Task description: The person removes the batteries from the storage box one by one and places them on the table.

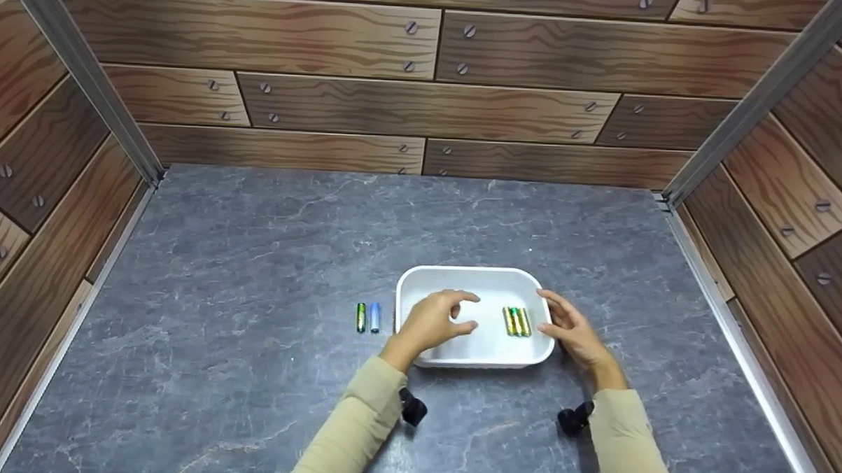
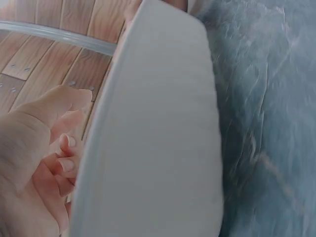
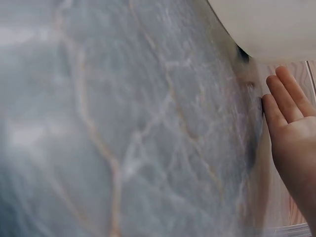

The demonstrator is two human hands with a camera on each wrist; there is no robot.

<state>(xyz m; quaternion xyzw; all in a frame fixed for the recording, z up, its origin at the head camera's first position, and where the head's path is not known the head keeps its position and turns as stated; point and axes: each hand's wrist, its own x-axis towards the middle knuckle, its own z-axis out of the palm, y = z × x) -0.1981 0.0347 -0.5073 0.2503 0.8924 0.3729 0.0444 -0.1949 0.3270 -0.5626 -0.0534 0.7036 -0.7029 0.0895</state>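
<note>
A white rectangular tray (image 1: 473,350) stands on the grey table. Inside it, toward the right end, a row of green-and-gold batteries (image 1: 517,322) lies side by side. My left hand (image 1: 435,321) hovers over the tray's left half, thumb and fingers apart in a C shape with nothing between them. In the left wrist view the tray's outer wall (image 2: 158,118) hides part of the scene beside that hand. At the tray's right end, my right hand (image 1: 575,333) has its fingertips and thumb at the rim. A green battery (image 1: 361,318) and a blue battery (image 1: 375,317) lie left of the tray.
The marbled table (image 1: 248,384) extends around the tray. Wood-patterned walls (image 1: 425,110) with grey metal edge strips enclose its back and sides. A black wrist camera (image 1: 413,408) sits at the left cuff, and another black camera (image 1: 574,418) at the right cuff.
</note>
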